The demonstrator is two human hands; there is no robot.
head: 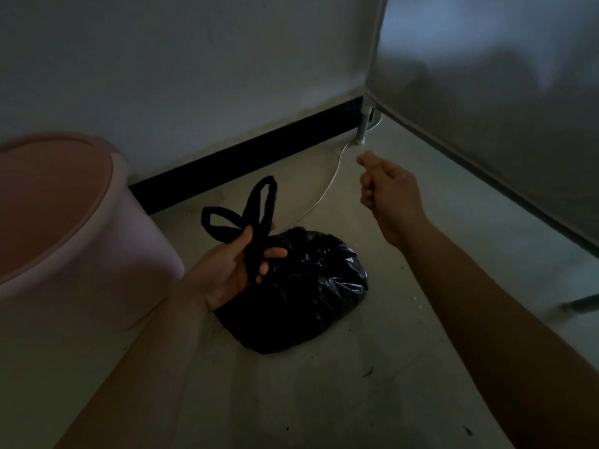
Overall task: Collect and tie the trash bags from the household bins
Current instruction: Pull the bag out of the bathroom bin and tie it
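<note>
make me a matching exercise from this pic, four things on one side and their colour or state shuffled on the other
Column one:
1. trash bag
2. bin
3. left hand
4. right hand

Column two:
a. pink, standing at the left by the wall
b. fingers curled, holding nothing
c. black, lying on the floor
d. gripping the bag handles

Right pairs: 1-c, 2-a, 3-d, 4-b
</note>
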